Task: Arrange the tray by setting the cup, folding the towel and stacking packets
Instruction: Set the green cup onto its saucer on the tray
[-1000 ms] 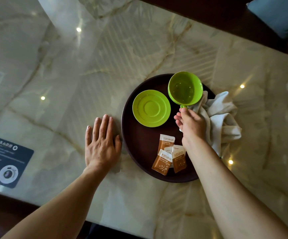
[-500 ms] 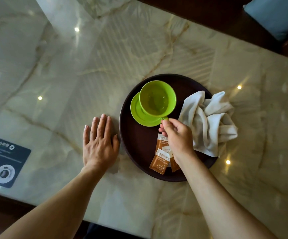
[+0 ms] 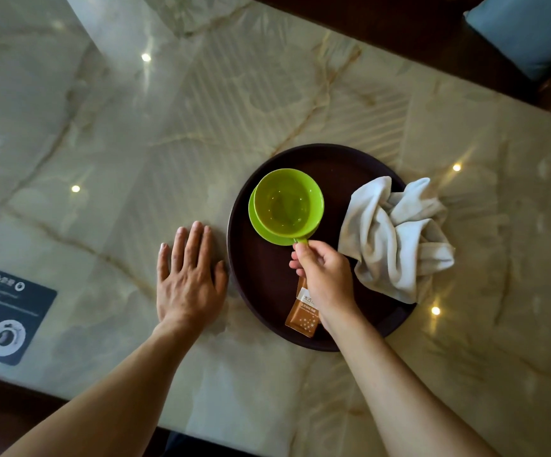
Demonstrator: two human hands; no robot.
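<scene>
A round dark brown tray point(image 3: 261, 291) lies on the marble table. On its left part a green cup point(image 3: 288, 202) sits over a green saucer point(image 3: 257, 222). My right hand point(image 3: 325, 280) pinches the cup's small handle at its near side. A crumpled off-white towel point(image 3: 396, 239) lies over the tray's right rim, partly on the table. Orange-brown packets point(image 3: 302, 316) lie at the tray's near side, mostly hidden under my right hand. My left hand point(image 3: 190, 278) rests flat on the table, fingers apart, just left of the tray.
A dark printed card point(image 3: 3, 316) lies at the table's near left edge. A dark wooden edge runs along the far side, with a blue cushion point(image 3: 527, 31) at the top right. The marble top point(image 3: 168, 143) reflects small ceiling lights.
My right hand has carried the cup from the tray's far right, next to the towel, leftward and down over the saucer. My left hand has stayed flat on the table.
</scene>
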